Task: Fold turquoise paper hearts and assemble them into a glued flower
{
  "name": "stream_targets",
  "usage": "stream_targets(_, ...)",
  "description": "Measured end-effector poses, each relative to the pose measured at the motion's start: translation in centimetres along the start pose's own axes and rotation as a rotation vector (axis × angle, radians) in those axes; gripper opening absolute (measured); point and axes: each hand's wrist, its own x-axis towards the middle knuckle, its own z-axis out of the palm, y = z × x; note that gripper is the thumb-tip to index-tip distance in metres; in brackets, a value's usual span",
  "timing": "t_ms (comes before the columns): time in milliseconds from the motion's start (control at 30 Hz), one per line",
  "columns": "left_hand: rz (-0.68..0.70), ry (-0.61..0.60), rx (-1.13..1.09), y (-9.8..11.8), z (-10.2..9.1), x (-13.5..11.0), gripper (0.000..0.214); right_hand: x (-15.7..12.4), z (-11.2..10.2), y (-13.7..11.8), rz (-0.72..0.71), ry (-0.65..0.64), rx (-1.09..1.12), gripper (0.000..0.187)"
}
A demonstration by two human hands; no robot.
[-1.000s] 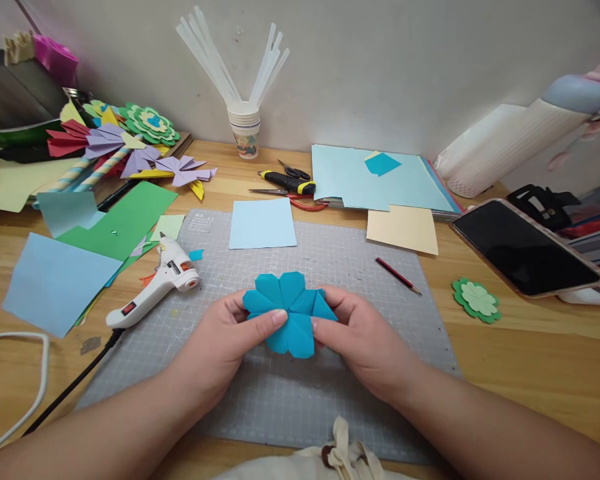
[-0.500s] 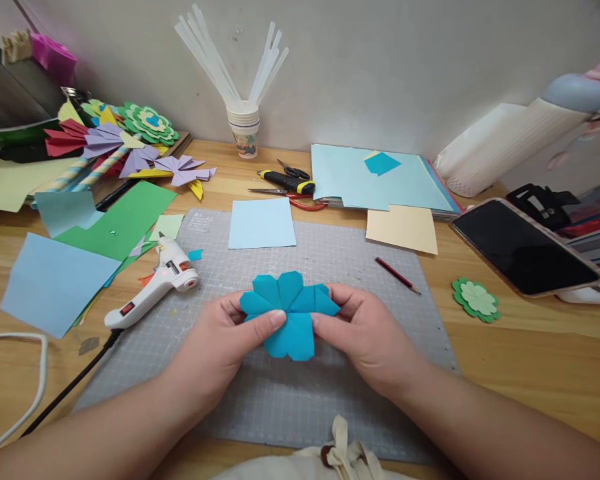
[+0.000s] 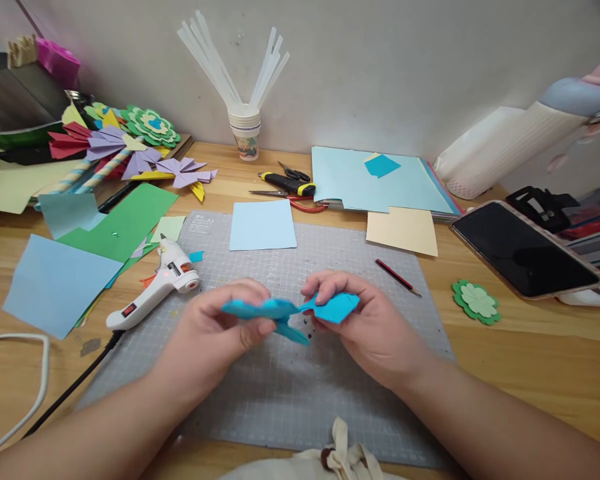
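Between my hands is a blue paper flower (image 3: 275, 308), tipped nearly edge-on above the grey cutting mat (image 3: 280, 407). My left hand (image 3: 225, 320) pinches its left part, thumb below and fingers behind. My right hand (image 3: 357, 317) grips the petal at the right, which is turned so its flat face shows; the fingertips lie over the narrow part beside it. Part of the flower is hidden behind the fingers of both hands. A light blue paper square (image 3: 263, 225) lies on the mat beyond my hands.
A glue gun (image 3: 155, 287) with a black cord lies left. A pencil (image 3: 397, 277), a green layered paper flower (image 3: 476, 300) and a phone (image 3: 527, 247) are right. Scissors (image 3: 294, 172), a utility knife (image 3: 287, 183) and paper cups (image 3: 245, 133) holding straws stand behind.
The flower has gone from facing me, spread flat, to nearly edge-on. My right hand has shifted its grip over the right petal, turning and bending it.
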Motion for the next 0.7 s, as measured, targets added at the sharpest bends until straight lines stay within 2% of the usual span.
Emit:
stream_targets(67,0.363,-0.048,0.295,0.4,-0.7,-0.4,0.016,-0.2,-0.1,0.0,-0.156,0.008,-0.127,0.012)
stream_targets(100,0.516,-0.118,0.432,0.5,-1.1,-0.6,0.022,-0.3,-0.1,-0.1,-0.221,0.016,-0.188,0.012)
stream_targets(167,0.715,-0.191,0.631,0.6,-1.8,-1.1,0.033,-0.5,-0.1,-0.4,-0.329,0.032,-0.29,0.01)
stream_targets(200,0.792,-0.225,0.714,0.6,-2.0,-1.4,0.037,-0.6,0.0,-0.5,-0.372,0.036,-0.329,0.009)
stream_targets(267,0.886,-0.207,0.821,0.3,-2.2,-2.0,0.042,-0.8,0.1,-0.8,-0.435,0.037,-0.376,0.007)
stream_targets(367,0.929,-0.163,0.897,0.2,-2.2,-2.7,0.041,-1.0,0.2,-1.1,-0.452,0.019,-0.379,0.006)
stream_targets(500,0.815,-0.167,0.832,1.0,-1.8,-2.8,0.035,-1.0,0.2,-1.0,-0.431,-0.047,-0.432,0.007)
stream_targets(533,0.754,-0.184,0.75,1.1,-1.6,-2.6,0.036,-1.0,0.2,-1.0,-0.428,-0.058,-0.453,0.007)
stream_targets(567,0.689,-0.265,0.65,1.2,-1.2,-2.3,0.035,-1.0,0.2,-1.0,-0.416,-0.06,-0.466,0.006)
stream_targets(600,0.562,-0.258,0.537,1.1,-0.9,-1.9,0.031,-1.0,0.2,-0.9,-0.385,-0.054,-0.466,0.005)
stream_targets(633,0.411,-0.164,0.395,0.9,-0.5,-1.6,0.023,-1.0,0.2,-0.8,-0.333,-0.037,-0.444,0.006)
stream_targets(700,0.052,-0.083,0.127,0.3,0.3,-1.0,0.004,-1.0,0.2,-0.7,-0.189,0.007,-0.331,0.008)
